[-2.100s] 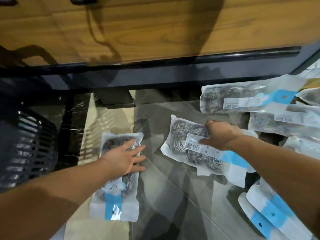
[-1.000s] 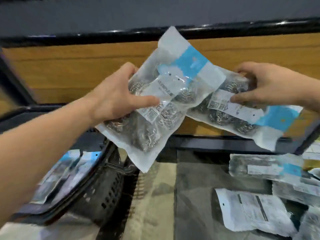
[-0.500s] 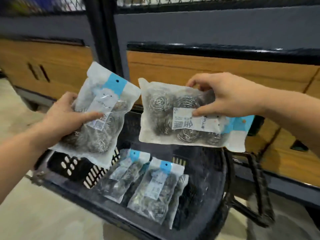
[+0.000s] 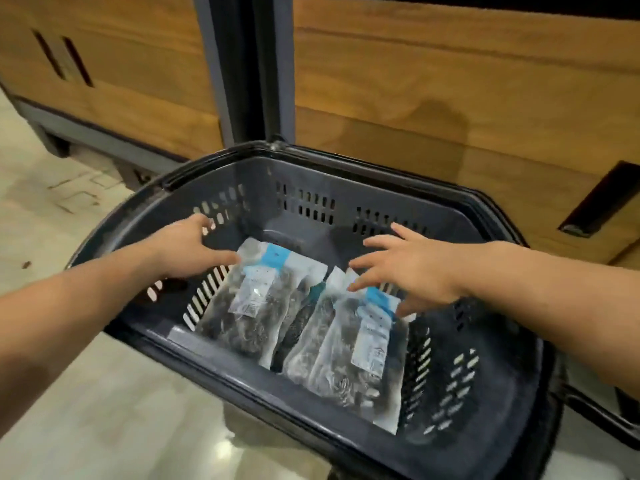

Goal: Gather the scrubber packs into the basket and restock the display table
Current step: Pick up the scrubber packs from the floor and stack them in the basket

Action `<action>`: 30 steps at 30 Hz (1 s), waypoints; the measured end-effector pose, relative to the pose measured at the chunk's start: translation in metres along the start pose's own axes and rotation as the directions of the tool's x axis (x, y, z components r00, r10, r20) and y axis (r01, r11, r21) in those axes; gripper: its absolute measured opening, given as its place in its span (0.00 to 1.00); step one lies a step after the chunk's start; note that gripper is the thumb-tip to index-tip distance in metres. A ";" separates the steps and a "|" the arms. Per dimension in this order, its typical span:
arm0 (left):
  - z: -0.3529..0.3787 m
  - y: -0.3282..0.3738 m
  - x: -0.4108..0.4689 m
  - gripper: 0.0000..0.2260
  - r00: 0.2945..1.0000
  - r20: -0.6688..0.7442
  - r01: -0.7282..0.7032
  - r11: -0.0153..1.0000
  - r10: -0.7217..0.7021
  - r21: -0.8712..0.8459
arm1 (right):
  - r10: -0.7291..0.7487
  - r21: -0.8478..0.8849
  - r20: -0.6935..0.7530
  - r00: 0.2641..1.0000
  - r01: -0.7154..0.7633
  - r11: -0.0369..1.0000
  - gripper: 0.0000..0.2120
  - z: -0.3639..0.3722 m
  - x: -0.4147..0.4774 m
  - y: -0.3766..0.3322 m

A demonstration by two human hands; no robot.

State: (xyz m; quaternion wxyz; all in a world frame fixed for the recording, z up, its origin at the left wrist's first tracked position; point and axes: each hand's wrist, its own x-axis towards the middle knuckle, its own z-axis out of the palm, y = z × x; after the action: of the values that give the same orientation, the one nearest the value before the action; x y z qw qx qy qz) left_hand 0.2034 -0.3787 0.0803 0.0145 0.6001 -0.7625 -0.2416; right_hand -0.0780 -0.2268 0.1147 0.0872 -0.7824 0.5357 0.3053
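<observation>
Left grip spread wide, fingers straight, nothing held; thumb just beside top corner of left scrubber pack. Right grip likewise splayed and empty, fingertips over blue band of right scrubber pack; contact unclear. Both packs lie flat, side by side, blue ends away from the person, on bottom of dark slotted basket. Wooden cabinet stands behind basket, dark post between its panels. Pale floor at left.
</observation>
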 end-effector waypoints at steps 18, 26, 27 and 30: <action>0.023 0.083 -0.131 0.33 0.825 0.565 -0.274 0.889 0.022 0.366 | 0.295 0.338 -0.304 0.906 -0.187 0.923 0.33 0.093 -0.155 0.005; 0.077 0.155 -0.181 0.18 0.782 0.620 -0.316 0.894 0.056 0.317 | 0.331 0.355 -0.403 0.853 -0.188 0.916 0.39 0.163 -0.233 0.025; 0.084 0.163 -0.185 0.19 0.781 0.622 -0.328 0.887 0.062 0.324 | 0.336 0.360 -0.411 0.848 -0.187 0.914 0.39 0.172 -0.243 0.027; 0.102 0.184 -0.201 0.20 0.784 0.615 -0.338 0.889 0.085 0.309 | 0.345 0.383 -0.440 0.829 -0.174 0.907 0.39 0.194 -0.268 0.031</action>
State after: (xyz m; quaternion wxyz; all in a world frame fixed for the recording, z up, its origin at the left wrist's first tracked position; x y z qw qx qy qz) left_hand 0.0603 -0.1270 0.1150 -0.3171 0.3942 -0.8259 -0.2489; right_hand -0.2446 0.0605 0.1191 0.0317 -0.7275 0.6853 0.0090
